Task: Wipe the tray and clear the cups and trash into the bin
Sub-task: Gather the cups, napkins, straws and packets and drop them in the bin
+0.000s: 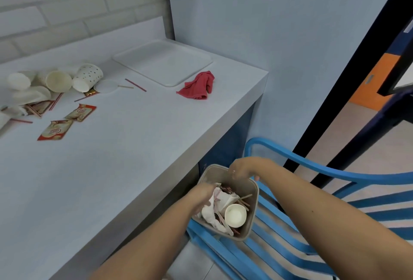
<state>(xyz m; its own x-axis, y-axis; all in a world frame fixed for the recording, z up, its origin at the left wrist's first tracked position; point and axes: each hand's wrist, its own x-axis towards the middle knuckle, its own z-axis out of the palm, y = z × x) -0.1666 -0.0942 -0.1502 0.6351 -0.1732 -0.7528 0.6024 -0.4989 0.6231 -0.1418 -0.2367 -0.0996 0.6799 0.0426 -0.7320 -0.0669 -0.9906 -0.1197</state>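
Blue slats of a chair (312,169) carry the beige bin (252,212). The right hand (243,170) grips the bin's far rim with curled fingers, while the blurred left hand (204,194) reaches in onto crumpled white paper (209,213) beside a paper cup (235,215); whether it grasps anything cannot be told. Left of the bin runs the grey worktop (134,168), and beyond the bin on it lie a red cloth (197,86) and, just behind that, the white tray (163,62), with tipped cups (58,81), wrappers (81,112) and straws (135,85) far to the bin's left.
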